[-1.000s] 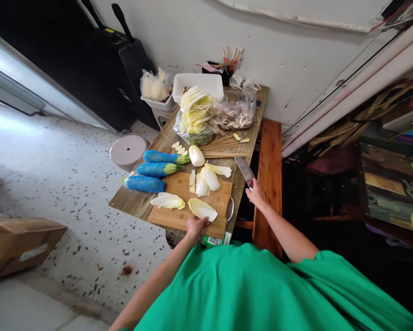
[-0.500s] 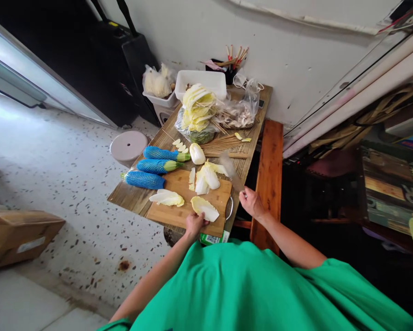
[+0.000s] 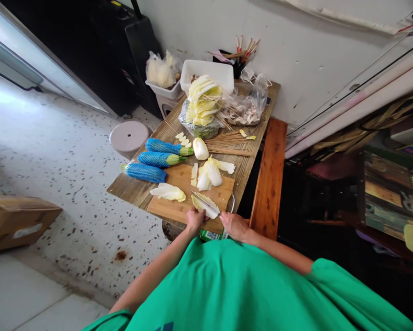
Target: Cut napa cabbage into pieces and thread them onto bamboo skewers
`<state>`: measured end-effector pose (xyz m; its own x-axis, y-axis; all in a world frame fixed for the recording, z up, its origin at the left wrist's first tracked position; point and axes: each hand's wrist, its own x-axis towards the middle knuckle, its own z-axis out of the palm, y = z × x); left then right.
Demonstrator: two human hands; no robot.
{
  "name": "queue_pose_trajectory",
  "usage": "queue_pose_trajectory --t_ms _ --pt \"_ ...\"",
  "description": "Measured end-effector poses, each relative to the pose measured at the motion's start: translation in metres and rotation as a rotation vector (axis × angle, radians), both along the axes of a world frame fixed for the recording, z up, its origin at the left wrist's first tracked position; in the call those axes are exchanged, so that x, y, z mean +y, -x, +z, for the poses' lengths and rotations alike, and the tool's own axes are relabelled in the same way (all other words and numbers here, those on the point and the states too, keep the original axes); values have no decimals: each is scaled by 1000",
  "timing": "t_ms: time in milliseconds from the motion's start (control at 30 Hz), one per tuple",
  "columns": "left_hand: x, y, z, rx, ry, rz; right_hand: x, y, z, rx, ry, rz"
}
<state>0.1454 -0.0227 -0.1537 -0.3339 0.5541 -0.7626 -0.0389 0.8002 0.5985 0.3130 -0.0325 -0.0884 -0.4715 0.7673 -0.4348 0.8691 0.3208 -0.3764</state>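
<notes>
On the wooden cutting board (image 3: 178, 212) lies a pale cabbage leaf (image 3: 211, 210), its near edge pinched by my left hand (image 3: 195, 219). My right hand (image 3: 234, 226) grips the handle of a knife (image 3: 202, 201), whose blade lies lengthwise along that leaf, seen nearly edge-on. Whether the blade has cut in, I cannot tell. Left of it rests another cabbage leaf (image 3: 168, 191). Several loose leaves (image 3: 210, 174) are heaped at the board's far right, with a narrow strip of leaf (image 3: 194, 174) beside them. A small cabbage heart (image 3: 200, 149) sits just beyond the board.
Blue-netted long green vegetables (image 3: 146, 172) lie left of the board. Bamboo skewers (image 3: 229, 143), a pile of skewered cabbage leaves (image 3: 202, 101), bagged mushrooms (image 3: 246, 111) and a white tub (image 3: 208, 76) fill the far table. A wooden bench (image 3: 270, 179) stands right, a stool (image 3: 129, 137) left.
My right hand has brought the knife down and left, from above the board's right edge onto the leaf. My left hand stays at the leaf's near edge. The view has shifted slightly.
</notes>
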Motion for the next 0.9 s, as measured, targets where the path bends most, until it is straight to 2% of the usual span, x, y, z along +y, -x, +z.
queue_pose_trajectory --t_ms 433,600,767,900 --pt "1 2 -10 -75 -6 37 5 4 -2 -85 55 18" --pt "5 1 -12 -69 20 35 9 23 -14 -109 42 -5" --pt "-4 1 -3 -41 35 -38 25 50 -25 -37 -14 -37" --pt "-25 14 8 -64 29 -90 32 44 -13 55 -84 -95"
